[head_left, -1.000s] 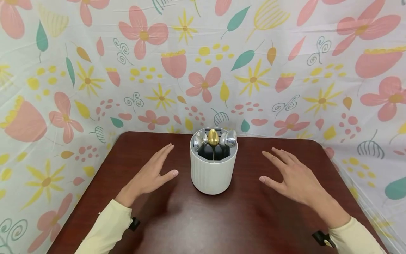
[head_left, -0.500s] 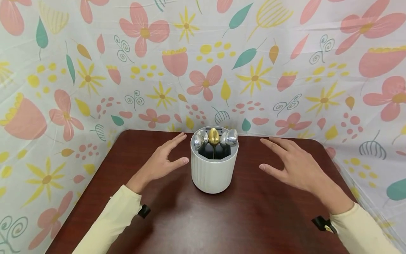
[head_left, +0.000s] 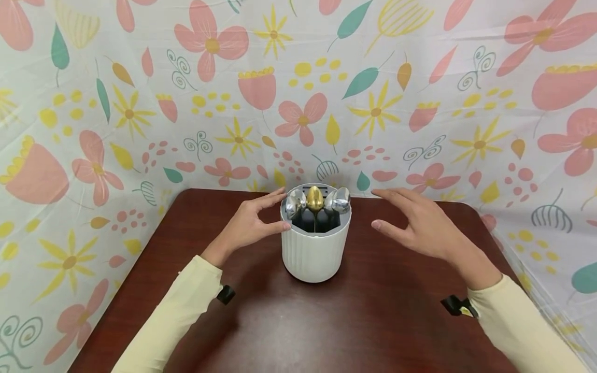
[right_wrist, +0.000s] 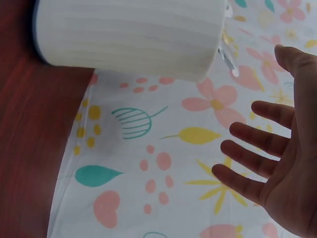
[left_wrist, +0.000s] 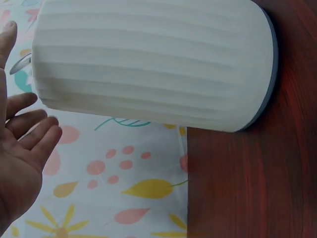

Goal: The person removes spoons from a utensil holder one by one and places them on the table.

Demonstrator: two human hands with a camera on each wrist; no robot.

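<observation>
Container, one; gold utensil, one; hands, two.

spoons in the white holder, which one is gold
The middle spoon, with silver spoons on either side; its bowl is gold, while theirs are silver.

Spoons: lower ends hidden from you inside holder; your sleeves cut off at head view's bottom edge.
</observation>
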